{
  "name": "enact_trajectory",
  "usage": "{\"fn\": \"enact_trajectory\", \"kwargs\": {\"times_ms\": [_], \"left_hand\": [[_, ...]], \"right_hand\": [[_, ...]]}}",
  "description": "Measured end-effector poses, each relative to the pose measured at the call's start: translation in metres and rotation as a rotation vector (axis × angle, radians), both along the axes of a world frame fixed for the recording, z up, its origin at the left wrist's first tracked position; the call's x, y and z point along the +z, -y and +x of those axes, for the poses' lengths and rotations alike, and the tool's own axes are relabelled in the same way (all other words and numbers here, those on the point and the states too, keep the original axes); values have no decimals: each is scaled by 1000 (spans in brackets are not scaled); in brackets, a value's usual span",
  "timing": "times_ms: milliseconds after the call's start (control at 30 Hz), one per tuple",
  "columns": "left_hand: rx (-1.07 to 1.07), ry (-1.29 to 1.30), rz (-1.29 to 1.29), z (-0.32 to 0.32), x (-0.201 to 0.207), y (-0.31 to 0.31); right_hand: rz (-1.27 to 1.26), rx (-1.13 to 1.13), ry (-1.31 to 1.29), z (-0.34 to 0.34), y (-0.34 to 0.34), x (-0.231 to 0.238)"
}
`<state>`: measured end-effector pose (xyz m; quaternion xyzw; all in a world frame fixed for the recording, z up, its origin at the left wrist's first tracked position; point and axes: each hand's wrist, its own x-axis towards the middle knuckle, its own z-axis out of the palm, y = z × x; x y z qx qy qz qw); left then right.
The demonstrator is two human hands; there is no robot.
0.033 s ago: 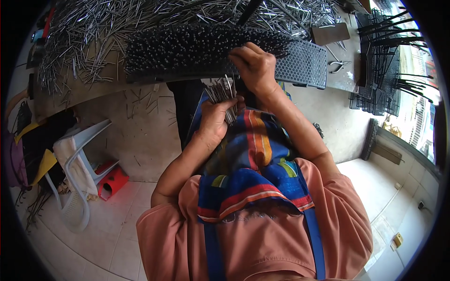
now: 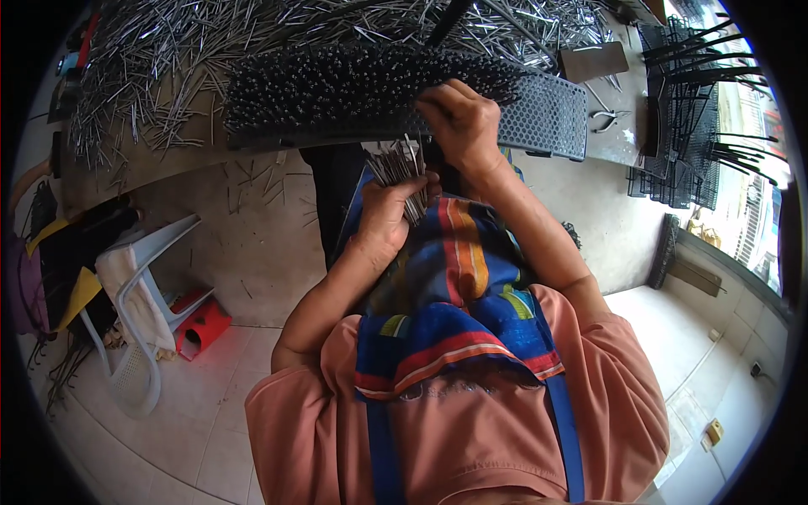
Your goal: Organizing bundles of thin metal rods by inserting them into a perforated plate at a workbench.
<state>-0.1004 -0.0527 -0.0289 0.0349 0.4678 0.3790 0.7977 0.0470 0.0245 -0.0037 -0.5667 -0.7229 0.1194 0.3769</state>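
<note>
My left hand [image 2: 390, 204] is closed round a bundle of thin metal rods [image 2: 399, 167], held upright just off the near edge of a long black perforated rack [image 2: 543, 114]. Dark thin pieces [image 2: 328, 93] stand packed in the rack's holes over its left and middle parts. My right hand [image 2: 465, 124] is over the near side of the rack, right of its middle. Its fingers are pinched together and turned left; whatever is between them is too small or hidden to make out.
Loose metal rods [image 2: 168, 67] lie heaped across the table behind and left of the rack. Pliers [image 2: 608, 119] and a brown flat piece [image 2: 593, 61] lie at the right. Dark wire racks [image 2: 686, 109] stand further right. A white chair [image 2: 143, 278] and a red box [image 2: 202, 326] are on the left floor.
My right hand has shifted very slightly to the right and toward me. The left hand and its bundle have not visibly moved.
</note>
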Motion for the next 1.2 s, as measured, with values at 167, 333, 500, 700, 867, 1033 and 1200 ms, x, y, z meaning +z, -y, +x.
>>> {"fn": "enact_trajectory", "kwargs": {"times_ms": [167,333,500,700,867,1033,1200], "left_hand": [[-32,86,59,0,4,-1],[-71,120,147,4,1,3],[-94,10,205,4,-1,10],[-149,-100,98,-2,-13,19],[-274,-142,218,-1,-19,29],[-130,-145,99,1,-2,21],[-82,-101,185,7,-7,17]], "right_hand": [[-767,56,-265,15,18,15],[-1131,-42,-1045,25,33,-1],[-1097,-13,-703,23,34,18],[-566,-334,-899,20,29,20],[-14,-92,-545,22,10,-2],[24,-54,-479,21,7,-3],[15,-42,-396,19,6,2]]}}
